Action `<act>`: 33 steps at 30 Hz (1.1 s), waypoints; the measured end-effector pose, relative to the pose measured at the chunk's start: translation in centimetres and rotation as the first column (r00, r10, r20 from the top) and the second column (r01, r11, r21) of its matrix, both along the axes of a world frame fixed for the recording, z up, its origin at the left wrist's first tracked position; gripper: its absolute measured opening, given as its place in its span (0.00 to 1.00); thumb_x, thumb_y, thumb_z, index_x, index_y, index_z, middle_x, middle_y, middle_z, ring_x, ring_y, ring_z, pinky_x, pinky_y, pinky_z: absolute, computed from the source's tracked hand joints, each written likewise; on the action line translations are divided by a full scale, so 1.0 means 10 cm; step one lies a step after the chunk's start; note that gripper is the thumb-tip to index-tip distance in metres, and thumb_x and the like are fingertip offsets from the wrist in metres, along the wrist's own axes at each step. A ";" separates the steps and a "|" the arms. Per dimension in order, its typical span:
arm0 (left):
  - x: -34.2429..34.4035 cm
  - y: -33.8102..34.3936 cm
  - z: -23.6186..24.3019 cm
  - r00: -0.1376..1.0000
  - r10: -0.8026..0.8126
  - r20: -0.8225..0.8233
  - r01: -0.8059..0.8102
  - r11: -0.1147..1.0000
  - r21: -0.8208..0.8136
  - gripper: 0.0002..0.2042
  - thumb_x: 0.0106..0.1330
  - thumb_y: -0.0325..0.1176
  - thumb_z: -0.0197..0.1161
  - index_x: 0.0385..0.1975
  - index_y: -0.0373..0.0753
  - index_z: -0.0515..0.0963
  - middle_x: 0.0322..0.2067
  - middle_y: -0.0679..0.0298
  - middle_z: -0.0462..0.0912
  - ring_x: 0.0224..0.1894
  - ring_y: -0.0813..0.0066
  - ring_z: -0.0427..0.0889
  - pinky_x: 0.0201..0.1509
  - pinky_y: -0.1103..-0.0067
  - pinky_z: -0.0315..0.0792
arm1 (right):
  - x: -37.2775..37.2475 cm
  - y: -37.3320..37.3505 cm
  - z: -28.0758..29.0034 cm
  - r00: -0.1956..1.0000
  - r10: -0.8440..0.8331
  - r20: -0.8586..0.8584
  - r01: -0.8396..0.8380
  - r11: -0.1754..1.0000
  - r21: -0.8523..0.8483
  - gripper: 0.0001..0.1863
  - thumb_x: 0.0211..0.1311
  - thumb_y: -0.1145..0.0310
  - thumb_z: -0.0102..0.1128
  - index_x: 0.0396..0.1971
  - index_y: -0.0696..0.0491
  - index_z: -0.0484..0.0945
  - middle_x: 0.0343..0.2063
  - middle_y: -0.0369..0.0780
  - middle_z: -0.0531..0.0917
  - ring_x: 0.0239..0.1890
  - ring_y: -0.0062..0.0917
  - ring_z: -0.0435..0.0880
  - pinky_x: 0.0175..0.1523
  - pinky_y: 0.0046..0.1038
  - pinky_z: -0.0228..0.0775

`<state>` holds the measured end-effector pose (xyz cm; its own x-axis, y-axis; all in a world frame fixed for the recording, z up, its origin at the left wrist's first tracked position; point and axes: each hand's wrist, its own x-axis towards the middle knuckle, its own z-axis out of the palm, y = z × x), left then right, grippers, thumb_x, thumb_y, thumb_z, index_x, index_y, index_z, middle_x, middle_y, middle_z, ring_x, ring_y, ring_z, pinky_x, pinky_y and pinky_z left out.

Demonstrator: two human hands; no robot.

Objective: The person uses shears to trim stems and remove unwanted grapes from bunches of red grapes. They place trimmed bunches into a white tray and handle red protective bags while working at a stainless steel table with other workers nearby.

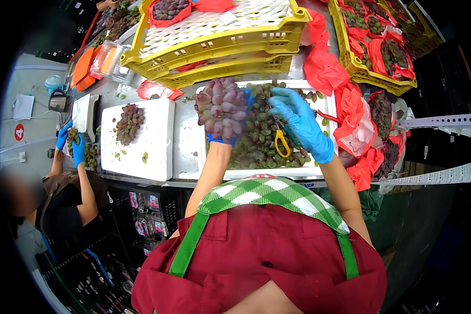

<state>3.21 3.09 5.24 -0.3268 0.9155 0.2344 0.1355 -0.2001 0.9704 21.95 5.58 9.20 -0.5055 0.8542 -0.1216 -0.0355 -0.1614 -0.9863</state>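
My blue-gloved left hand point(220, 137) is closed on a large purple grape bunch point(220, 107), which hides most of its fingers. My gloved right hand point(298, 120) is just right of the bunch, fingers loosely bent and apart, with nothing visible in them. Just below it are yellow-handled scissors point(282, 148) and a teal-handled tool point(293, 137), partly hidden by the hand. A white foam tray point(319, 167) beneath both hands holds a heap of loose dark-green and purple grapes point(251, 157).
Left stands another foam tray point(157, 157) with a bunch, and a scale point(81, 115). Stacked yellow crates point(209, 65) are behind. A grape-filled crate point(382, 78) and red paper point(350, 131) are right. At left, another person point(68, 199) holds grapes in gloved hands.
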 end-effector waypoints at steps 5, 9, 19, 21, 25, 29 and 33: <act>-0.08 0.00 0.04 0.851 0.145 -0.505 -0.165 0.986 0.005 0.16 0.56 0.47 0.56 0.37 0.44 0.74 0.43 0.66 0.73 0.52 0.65 0.63 0.59 0.72 0.54 | 0.43 -0.08 -0.42 0.484 -0.378 0.789 -0.082 0.878 0.471 0.47 0.42 0.55 0.66 0.61 0.51 0.50 0.59 0.47 0.56 0.62 0.39 0.53 0.62 0.42 0.47; -0.17 0.01 -0.17 0.595 0.112 -0.796 -0.193 0.981 -0.007 0.19 0.56 0.48 0.55 0.44 0.44 0.71 0.48 0.63 0.70 0.54 0.62 0.63 0.60 0.71 0.54 | 0.81 -0.07 -0.88 0.051 -0.365 0.929 -0.227 0.902 0.367 0.59 0.31 0.48 0.70 0.63 0.50 0.43 0.62 0.47 0.51 0.64 0.42 0.46 0.61 0.57 0.35; -0.17 -0.04 0.11 0.721 0.199 -0.664 -0.243 0.970 0.028 0.20 0.55 0.49 0.55 0.44 0.46 0.71 0.49 0.62 0.69 0.55 0.59 0.62 0.60 0.70 0.54 | 0.69 -0.02 -0.92 -0.105 -0.291 0.951 -0.252 0.933 0.257 0.57 0.25 0.50 0.73 0.59 0.53 0.51 0.43 0.45 0.68 0.50 0.38 0.65 0.61 0.55 0.39; -0.23 -0.03 0.07 0.675 0.213 -0.707 -0.262 0.964 0.041 0.20 0.54 0.49 0.55 0.43 0.46 0.72 0.49 0.62 0.69 0.56 0.60 0.61 0.60 0.69 0.54 | 0.77 -0.04 -1.10 -0.040 -0.391 0.919 -0.256 0.893 0.369 0.51 0.26 0.56 0.73 0.56 0.53 0.56 0.39 0.45 0.69 0.45 0.38 0.67 0.60 0.47 0.46; -0.35 -0.02 -0.01 0.547 0.220 -0.808 -0.271 0.960 0.078 0.14 0.56 0.46 0.53 0.36 0.43 0.69 0.40 0.64 0.69 0.47 0.66 0.65 0.53 0.74 0.58 | 0.72 0.00 -0.92 0.405 -0.500 0.765 -0.081 0.814 0.575 0.40 0.31 0.71 0.64 0.54 0.50 0.61 0.38 0.45 0.70 0.41 0.38 0.69 0.48 0.33 0.61; -0.48 -0.08 -0.09 0.985 -0.037 0.171 0.029 0.998 0.047 0.15 0.61 0.43 0.46 0.43 0.41 0.63 0.43 0.63 0.66 0.49 0.68 0.63 0.56 0.74 0.55 | 0.33 -0.01 0.03 0.763 -0.431 0.481 -0.150 0.606 0.781 0.37 0.34 0.75 0.60 0.53 0.48 0.65 0.32 0.43 0.72 0.35 0.36 0.71 0.37 0.31 0.64; -0.44 -0.05 0.15 -0.101 -0.350 0.931 -0.023 0.937 0.349 0.08 0.62 0.37 0.44 0.36 0.42 0.61 0.33 0.67 0.61 0.36 0.75 0.58 0.44 0.80 0.54 | 0.01 -0.13 0.47 0.726 -0.335 0.600 -0.413 0.485 0.771 0.34 0.35 0.72 0.63 0.51 0.47 0.68 0.25 0.40 0.72 0.28 0.34 0.72 0.34 0.32 0.64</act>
